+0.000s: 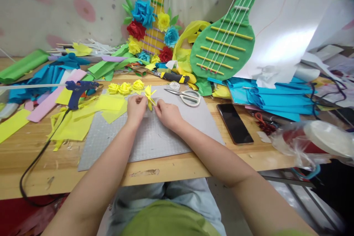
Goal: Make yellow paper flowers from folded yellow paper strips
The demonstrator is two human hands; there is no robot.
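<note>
A small yellow paper flower point(149, 95) with pointed petals is held between my hands above the grey cutting mat point(166, 140). My left hand point(136, 108) is closed, its fingertips pinching the flower's left side. My right hand point(167, 113) is also closed, with thumb and finger together at the flower's lower right. Three finished yellow paper roses point(125, 88) lie at the mat's back edge. White-handled scissors point(190, 98) and a roll of clear tape point(174, 86) rest behind my right hand.
A blue glue gun point(75, 92) with its black cord sits at the left among yellow sheets point(74, 125). A phone point(235, 123) lies right of the mat. Behind stand a green paper instrument point(222, 49) and a yellow one point(153, 37) with flowers. A cutter point(174, 77) lies before them.
</note>
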